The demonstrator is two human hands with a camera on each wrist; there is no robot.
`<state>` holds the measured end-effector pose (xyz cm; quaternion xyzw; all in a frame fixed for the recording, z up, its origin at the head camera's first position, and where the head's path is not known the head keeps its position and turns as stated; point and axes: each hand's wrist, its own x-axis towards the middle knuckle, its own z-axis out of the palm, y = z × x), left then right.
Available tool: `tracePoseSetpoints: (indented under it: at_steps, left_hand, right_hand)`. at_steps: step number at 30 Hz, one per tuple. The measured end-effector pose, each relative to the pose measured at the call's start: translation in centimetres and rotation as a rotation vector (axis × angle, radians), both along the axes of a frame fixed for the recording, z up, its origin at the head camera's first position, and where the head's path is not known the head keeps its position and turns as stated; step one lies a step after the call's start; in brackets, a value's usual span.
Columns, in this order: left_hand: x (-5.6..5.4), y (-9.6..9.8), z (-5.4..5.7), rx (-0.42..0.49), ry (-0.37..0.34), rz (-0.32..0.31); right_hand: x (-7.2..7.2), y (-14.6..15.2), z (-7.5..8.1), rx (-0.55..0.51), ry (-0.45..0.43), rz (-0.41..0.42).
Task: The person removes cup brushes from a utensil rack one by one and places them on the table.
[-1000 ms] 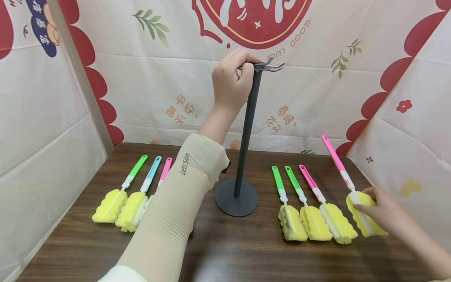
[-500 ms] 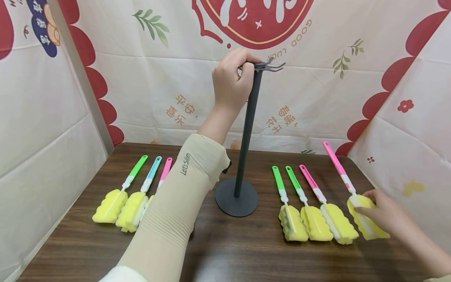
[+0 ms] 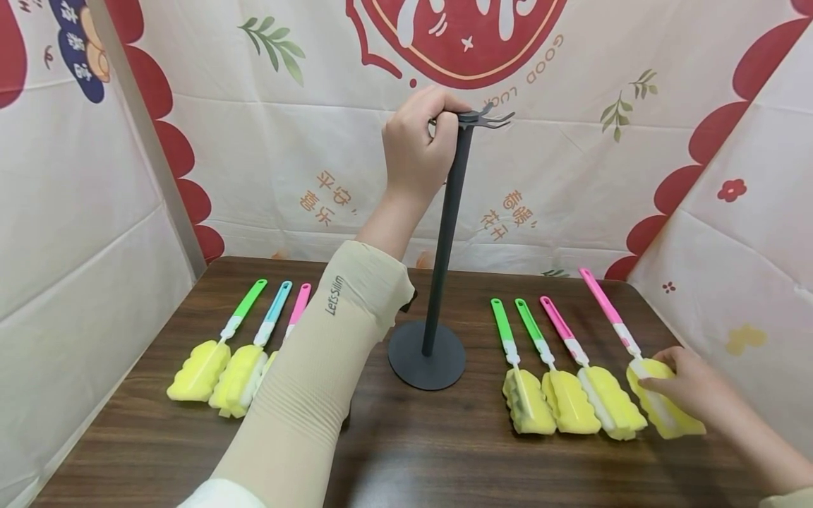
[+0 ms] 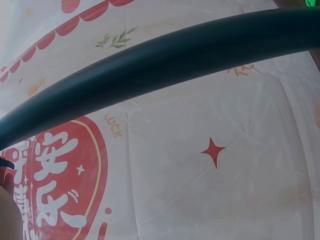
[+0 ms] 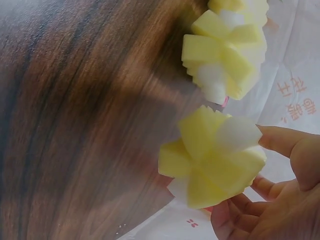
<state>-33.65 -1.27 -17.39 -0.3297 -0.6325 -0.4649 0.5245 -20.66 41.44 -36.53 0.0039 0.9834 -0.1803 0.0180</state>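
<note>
My left hand (image 3: pixel 419 137) grips the top of a dark upright stand (image 3: pixel 444 233), just beside its forked prongs (image 3: pixel 498 120). The stand's pole (image 4: pixel 160 65) crosses the left wrist view, where little of the hand shows. At the table's right side, my right hand (image 3: pixel 686 384) holds a pink-handled sponge bottle brush (image 3: pixel 603 300) by its yellow and white head. In the right wrist view the thumb and fingers lie on opposite sides of the sponge head (image 5: pixel 215 160). Whether this brush touches the table cannot be told.
To the left of the held brush lie a pink-handled brush (image 3: pixel 610 398) and two green-handled ones (image 3: pixel 568 402). Across the wooden table (image 3: pixel 406 451), green (image 3: pixel 200 370), blue (image 3: pixel 238 377) and pink (image 3: pixel 300 303) brushes lie, the pink partly behind my left sleeve. Printed cloth (image 3: pixel 267 155) surrounds the table.
The right hand has lowered the pink-handled brush, its handle end dropping the most, and shifted slightly right. My left hand stays on the stand.
</note>
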Motion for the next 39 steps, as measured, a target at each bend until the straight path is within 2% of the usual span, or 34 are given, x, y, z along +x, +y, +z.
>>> tracePoseSetpoints:
  at_steps: [19,39]
  left_hand:
    - [0.0,-0.1,0.0,0.004,0.021,0.004]
    - [0.1,-0.2,0.0,0.01,0.04,-0.013]
  right_hand:
    - [-0.3,0.2,-1.0,0.039,-0.125,-0.035]
    - [-0.4,0.4,-2.6,0.062,-0.128,-0.026]
